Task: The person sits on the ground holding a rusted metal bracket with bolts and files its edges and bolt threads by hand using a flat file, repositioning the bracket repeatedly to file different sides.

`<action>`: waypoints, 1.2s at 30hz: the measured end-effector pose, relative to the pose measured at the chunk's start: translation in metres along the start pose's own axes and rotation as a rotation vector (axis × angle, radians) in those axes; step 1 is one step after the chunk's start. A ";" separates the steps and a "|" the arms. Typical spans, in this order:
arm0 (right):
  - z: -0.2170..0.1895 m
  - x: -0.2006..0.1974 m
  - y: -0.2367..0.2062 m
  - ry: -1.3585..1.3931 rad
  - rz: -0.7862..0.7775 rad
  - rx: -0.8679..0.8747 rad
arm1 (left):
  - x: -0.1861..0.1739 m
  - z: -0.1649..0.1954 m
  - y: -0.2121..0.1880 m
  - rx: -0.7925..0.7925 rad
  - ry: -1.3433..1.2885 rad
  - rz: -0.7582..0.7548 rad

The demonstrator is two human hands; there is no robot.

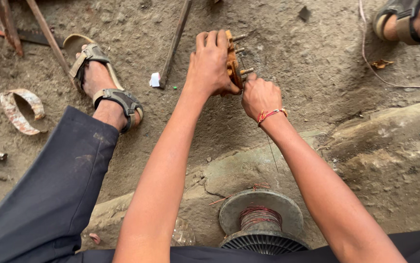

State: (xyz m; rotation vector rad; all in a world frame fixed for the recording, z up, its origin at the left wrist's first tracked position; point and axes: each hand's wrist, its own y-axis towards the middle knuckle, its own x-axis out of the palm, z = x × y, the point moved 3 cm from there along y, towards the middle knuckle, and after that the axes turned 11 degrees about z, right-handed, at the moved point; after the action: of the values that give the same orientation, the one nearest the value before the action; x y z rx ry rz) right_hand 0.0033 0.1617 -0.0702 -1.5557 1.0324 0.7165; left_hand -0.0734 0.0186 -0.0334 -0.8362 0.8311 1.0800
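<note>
— Where is the piece you're working on?

— Straight ahead of me, out at arm's length over the dirt floor point(292, 63). It's a small orange-brown winding former point(233, 61), standing on edge, with short pegs point(243, 53) sticking out of its right face, away from my palm.

— Which of your hands has it?

— My left hand point(212, 63) is closed around it from the left, fingers hooked over the top and thumb pressed low on the near edge. So the left is on it outright; the right only comes up beside it.

— And the right?

— My right hand point(260, 96) sits just beside and a little nearer to me, curled into a loose fist right under the lowest peg. I judge it to be pinching the thin wire point(271, 151), but the fingertips are tucked under, so I cannot tell for certain.

— Where does that wire come from?

— From the grey spool point(261, 216) of reddish copper wire close to my body, between my forearms (it rests against the stone ledge point(390, 141)). The strand runs from it up and away toward my right fist.

— So how does the former lie?

— Its long axis points roughly away from me, slightly tilted, in line with the wire's run. The pegs face right, toward the hand feeding it

— Anything else near?

— My sandalled foot point(105, 87) to the left, and a metal rod point(175, 41) lying on the ground
</note>
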 end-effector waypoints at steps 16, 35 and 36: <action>0.000 -0.009 0.002 0.032 0.052 0.008 | 0.007 -0.004 0.004 -0.013 0.050 -0.049; 0.002 -0.002 0.012 0.071 0.044 -0.015 | 0.006 0.001 -0.002 -0.002 0.029 -0.012; 0.001 -0.001 0.012 0.057 0.046 -0.028 | 0.007 0.000 -0.003 -0.002 0.033 -0.007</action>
State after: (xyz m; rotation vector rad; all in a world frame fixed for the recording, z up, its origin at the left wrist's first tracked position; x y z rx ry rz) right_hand -0.0081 0.1630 -0.0749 -1.5886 1.1073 0.7251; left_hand -0.0689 0.0207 -0.0390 -0.8601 0.8546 1.0627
